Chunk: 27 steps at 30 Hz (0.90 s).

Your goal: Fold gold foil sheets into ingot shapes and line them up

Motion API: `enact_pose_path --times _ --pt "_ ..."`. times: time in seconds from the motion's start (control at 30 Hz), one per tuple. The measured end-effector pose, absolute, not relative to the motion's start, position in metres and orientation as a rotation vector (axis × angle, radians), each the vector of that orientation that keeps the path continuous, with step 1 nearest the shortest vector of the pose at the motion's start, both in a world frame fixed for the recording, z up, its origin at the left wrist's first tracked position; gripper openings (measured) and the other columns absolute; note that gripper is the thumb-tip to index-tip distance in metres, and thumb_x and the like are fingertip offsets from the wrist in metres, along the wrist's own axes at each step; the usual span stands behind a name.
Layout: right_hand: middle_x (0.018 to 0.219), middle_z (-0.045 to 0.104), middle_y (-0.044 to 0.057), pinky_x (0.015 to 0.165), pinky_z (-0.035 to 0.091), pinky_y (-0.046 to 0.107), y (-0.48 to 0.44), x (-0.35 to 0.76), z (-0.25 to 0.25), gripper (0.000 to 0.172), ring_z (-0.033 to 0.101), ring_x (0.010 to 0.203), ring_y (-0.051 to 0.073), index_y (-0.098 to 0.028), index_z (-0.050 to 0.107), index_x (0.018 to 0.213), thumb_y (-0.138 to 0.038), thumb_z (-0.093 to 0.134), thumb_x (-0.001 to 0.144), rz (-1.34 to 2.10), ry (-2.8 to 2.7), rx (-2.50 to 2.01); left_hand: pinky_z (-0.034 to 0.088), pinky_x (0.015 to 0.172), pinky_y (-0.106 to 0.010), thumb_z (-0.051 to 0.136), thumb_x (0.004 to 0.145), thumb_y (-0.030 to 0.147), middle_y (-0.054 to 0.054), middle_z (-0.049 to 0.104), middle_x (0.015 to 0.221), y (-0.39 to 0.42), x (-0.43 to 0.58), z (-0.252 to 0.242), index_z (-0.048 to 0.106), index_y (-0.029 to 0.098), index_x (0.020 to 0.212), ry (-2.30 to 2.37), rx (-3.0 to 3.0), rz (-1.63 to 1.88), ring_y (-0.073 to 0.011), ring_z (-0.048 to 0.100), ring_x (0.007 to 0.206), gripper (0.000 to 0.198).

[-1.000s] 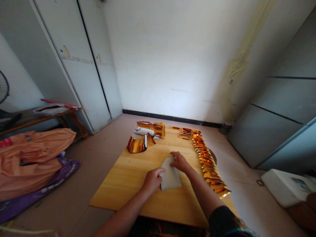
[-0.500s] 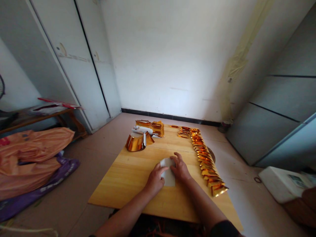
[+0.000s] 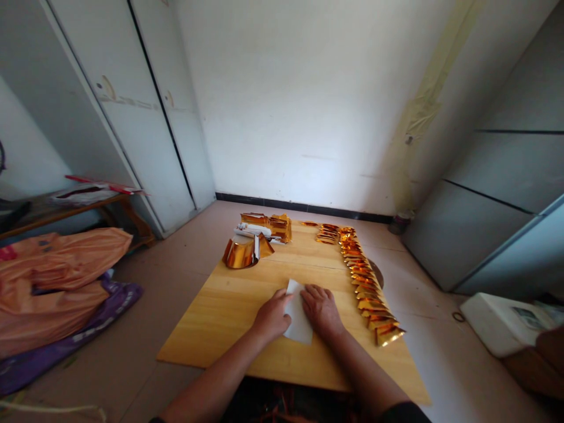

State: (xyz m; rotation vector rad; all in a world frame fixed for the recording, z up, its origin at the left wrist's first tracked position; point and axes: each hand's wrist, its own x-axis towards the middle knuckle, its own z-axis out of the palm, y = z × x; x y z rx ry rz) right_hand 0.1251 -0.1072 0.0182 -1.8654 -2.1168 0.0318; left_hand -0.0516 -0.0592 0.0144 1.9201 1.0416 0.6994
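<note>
A pale sheet of paper [image 3: 300,324] lies on the wooden board [image 3: 211,317], white-grey side up. At its left edge my left hand [image 3: 273,314] is closed, pinching the paper between thumb and curled fingers. My right hand [image 3: 321,306] lies palm down along the right edge, fingers stretched out and pressing on the sheet. A long row of folded gold foil pieces [image 3: 365,288] overlaps down the board's right side. Back left are a curled gold foil sheet [image 3: 241,254] and a stack of gold foil sheets [image 3: 280,228] with white undersides.
More folded foil pieces [image 3: 327,233] sit at the board's back right. Behind stands a white wall [image 3: 291,117], with grey cabinets [image 3: 145,117] to the left. On the floor are an orange and purple sack [image 3: 57,282] at left and a white box [image 3: 497,323] at right.
The paper's raised, curled far end now lies flatter and forms a point. My right hand has gone from lifted, bent fingers to lying flat. My left hand still grips the left edge.
</note>
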Motion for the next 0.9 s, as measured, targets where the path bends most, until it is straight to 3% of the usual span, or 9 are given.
enact_pose_path --times 0.17,0.37,0.63,0.77,0.9 --pt "0.129 0.056 0.007 0.098 0.03 0.044 -0.105 0.132 0.015 0.031 0.046 0.122 0.023 -0.028 0.059 0.119 -0.025 0.043 0.092 0.05 -2.157 -1.822 0.038 0.104 -0.032 0.05 0.056 0.001 -0.005 0.054 0.132 -0.065 -0.073 0.019 0.069 0.023 0.106 0.814 2.005 0.676 -0.0226 0.052 0.119 0.059" --pt "0.132 0.054 0.006 0.1 0.029 0.045 -0.101 0.132 0.021 0.033 0.045 0.124 0.022 -0.029 0.058 0.12 -0.023 0.044 0.091 0.085 -2.203 -1.836 0.037 0.105 -0.035 0.053 0.064 0.006 -0.001 0.057 0.13 -0.065 -0.078 0.012 0.071 0.029 0.101 0.814 1.961 0.814 -0.0217 0.051 0.121 0.046" --pt "0.133 0.053 0.007 0.101 0.028 0.047 -0.102 0.134 0.018 0.033 0.044 0.125 0.022 -0.029 0.057 0.122 -0.024 0.042 0.093 0.085 -2.202 -1.823 0.037 0.106 -0.036 0.049 0.076 0.009 -0.004 0.052 0.135 -0.06 -0.076 0.003 0.07 0.027 0.104 0.745 2.151 0.878 -0.022 0.048 0.124 0.039" --pt "0.134 0.053 0.007 0.101 0.028 0.049 -0.101 0.134 0.016 0.033 0.043 0.126 0.024 -0.029 0.057 0.122 -0.024 0.042 0.092 0.104 -2.208 -1.818 0.037 0.103 -0.041 0.047 0.074 0.003 -0.005 0.051 0.136 -0.063 -0.079 0.011 0.07 0.027 0.099 0.741 2.352 0.822 -0.0242 0.05 0.119 0.042" --pt "0.134 0.052 0.009 0.103 0.028 0.05 -0.1 0.137 0.017 0.033 0.042 0.126 0.025 -0.026 0.059 0.119 -0.023 0.045 0.09 0.17 -2.153 -1.77 0.031 0.104 -0.045 0.057 0.067 0.005 -0.005 0.059 0.126 -0.063 -0.079 0.019 0.069 0.028 0.099 0.661 2.477 0.674 -0.0276 0.046 0.121 0.041"
